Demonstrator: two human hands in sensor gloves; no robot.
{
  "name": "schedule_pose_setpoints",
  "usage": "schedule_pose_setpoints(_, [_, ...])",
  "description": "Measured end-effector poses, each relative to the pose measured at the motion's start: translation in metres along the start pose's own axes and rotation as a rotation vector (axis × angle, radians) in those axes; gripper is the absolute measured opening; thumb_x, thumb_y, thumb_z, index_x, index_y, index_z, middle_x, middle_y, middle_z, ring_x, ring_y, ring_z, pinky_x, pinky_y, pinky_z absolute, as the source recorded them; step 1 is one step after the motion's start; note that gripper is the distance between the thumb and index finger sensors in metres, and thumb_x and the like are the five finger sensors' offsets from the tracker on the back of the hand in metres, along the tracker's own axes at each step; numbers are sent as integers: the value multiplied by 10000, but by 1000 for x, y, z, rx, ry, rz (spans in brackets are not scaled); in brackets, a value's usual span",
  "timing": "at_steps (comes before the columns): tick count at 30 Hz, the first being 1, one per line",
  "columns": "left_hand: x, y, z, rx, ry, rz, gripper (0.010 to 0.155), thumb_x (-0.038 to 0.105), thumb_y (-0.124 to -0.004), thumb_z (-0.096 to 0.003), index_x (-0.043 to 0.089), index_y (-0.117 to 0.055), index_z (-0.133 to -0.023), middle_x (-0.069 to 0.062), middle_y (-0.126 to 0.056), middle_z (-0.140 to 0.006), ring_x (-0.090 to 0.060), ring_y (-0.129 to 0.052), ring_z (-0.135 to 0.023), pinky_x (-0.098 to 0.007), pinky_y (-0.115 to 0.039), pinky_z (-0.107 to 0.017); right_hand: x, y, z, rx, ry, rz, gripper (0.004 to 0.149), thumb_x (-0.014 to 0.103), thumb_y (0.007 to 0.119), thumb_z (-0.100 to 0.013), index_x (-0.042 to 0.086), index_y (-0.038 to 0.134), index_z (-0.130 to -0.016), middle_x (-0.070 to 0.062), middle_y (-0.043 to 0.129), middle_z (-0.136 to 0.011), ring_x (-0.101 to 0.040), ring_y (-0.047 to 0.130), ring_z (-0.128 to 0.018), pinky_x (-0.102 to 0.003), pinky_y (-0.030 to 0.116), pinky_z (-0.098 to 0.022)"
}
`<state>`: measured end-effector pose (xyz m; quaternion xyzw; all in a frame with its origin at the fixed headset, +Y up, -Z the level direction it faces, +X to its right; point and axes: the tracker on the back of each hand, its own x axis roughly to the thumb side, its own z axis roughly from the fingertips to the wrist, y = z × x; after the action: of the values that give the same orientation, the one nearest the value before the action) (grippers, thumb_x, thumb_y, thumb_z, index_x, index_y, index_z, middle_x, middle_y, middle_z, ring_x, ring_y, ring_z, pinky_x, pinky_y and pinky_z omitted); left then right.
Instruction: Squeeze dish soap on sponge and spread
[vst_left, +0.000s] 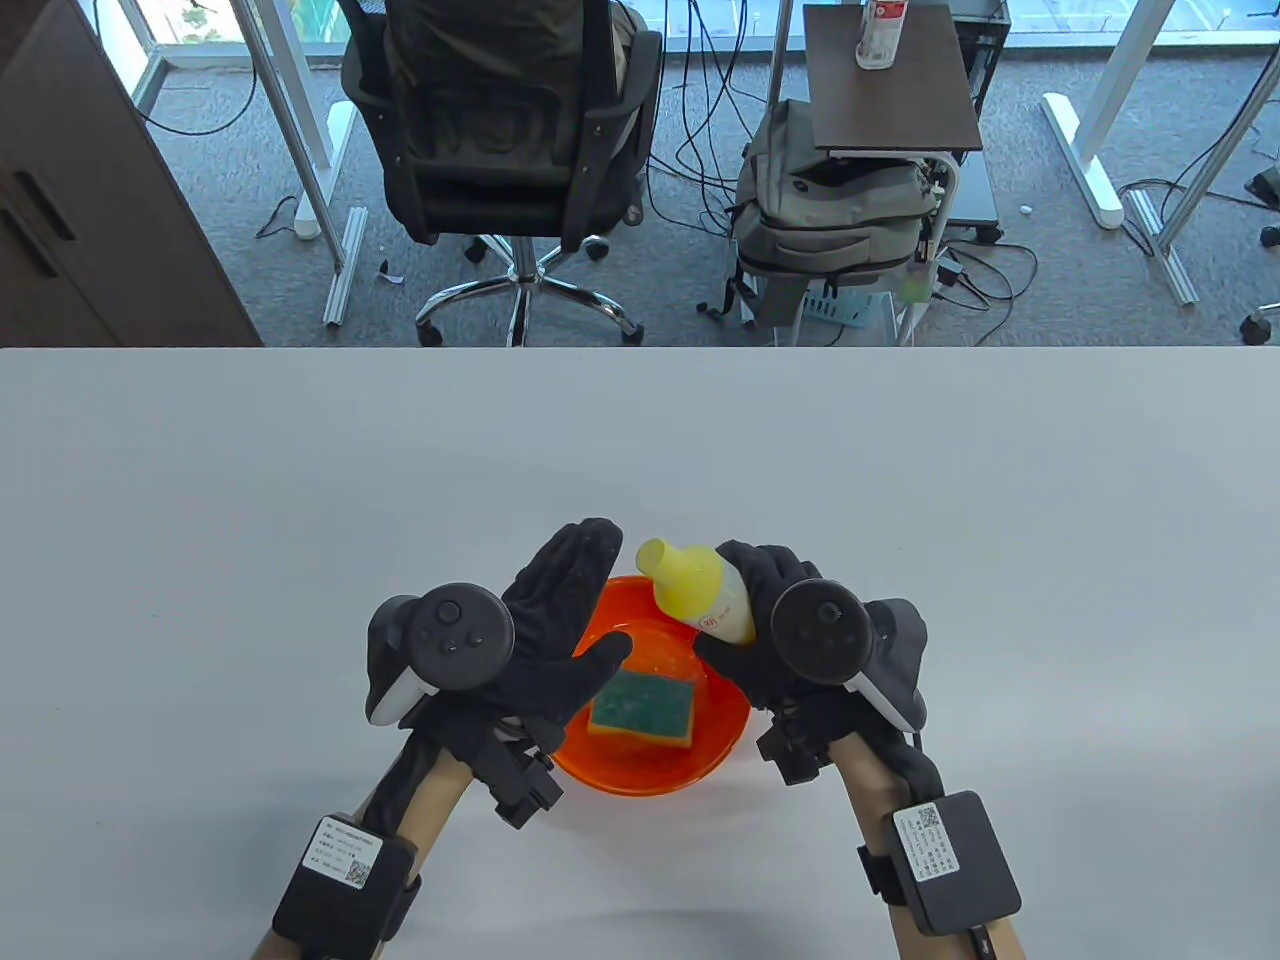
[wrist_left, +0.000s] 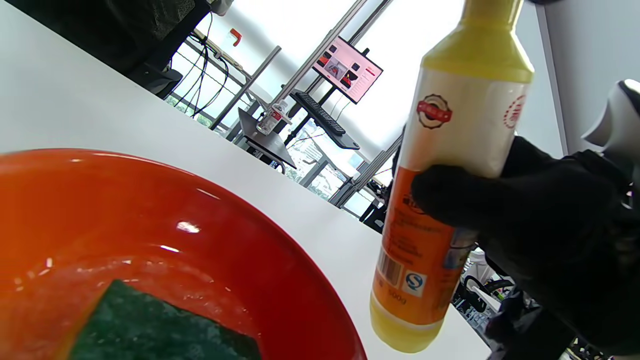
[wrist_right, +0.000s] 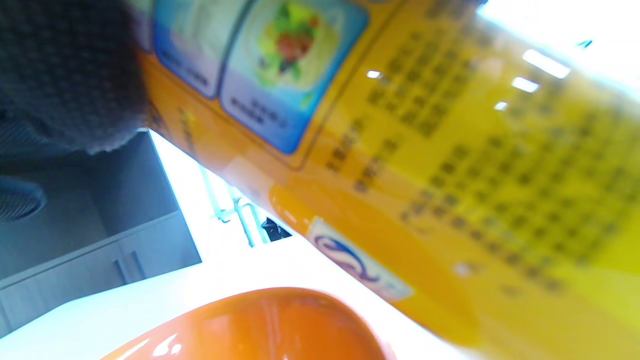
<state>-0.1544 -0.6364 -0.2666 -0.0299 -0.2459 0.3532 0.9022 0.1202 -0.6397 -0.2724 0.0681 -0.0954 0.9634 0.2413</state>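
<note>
A green-topped yellow sponge lies in an orange bowl near the table's front edge; the sponge also shows in the left wrist view inside the bowl. My right hand grips a yellow dish soap bottle around its body and holds it above the bowl's far right rim, cap leaning toward the far left. The bottle fills the right wrist view close up. My left hand hovers open over the bowl's left side, thumb above the sponge, holding nothing.
The white table spreads wide around the bowl. Beyond its far edge stand an office chair, a grey backpack and a small side table. A dark cabinet is at the far left.
</note>
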Motion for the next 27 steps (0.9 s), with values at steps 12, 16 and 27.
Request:
schedule_pose_setpoints(12, [-25,4,6,-7,141,-344,761,627,-629,-441,391,-367,-1115,54,-376,-1240,-278,-355,-1212,-653,-370,-846,-39,-7,-4,-167,233,-91,780,570,988,-229,430,685,-934,103,788,-962,-249,844,-858,-444,757,-651])
schedule_pose_setpoints(16, [-38,6,12,-16,189,-422,758,625,-630,-439,388,-381,-1115,49,-384,-1239,-279,-355,-1211,-654,-371,-845,-52,-5,-5,-182,309,-191,784,541,999,-226,477,671,-935,96,751,-988,-265,820,-879,-466,780,-645])
schedule_pose_setpoints(27, [-90,21,39,-8,333,-459,741,609,-624,-441,390,-392,-1111,48,-380,-1236,-280,-339,-1207,-648,-368,-846,-73,24,-12,-164,473,-421,804,393,966,-285,393,568,-984,14,654,-1057,-287,800,-953,-458,760,-682])
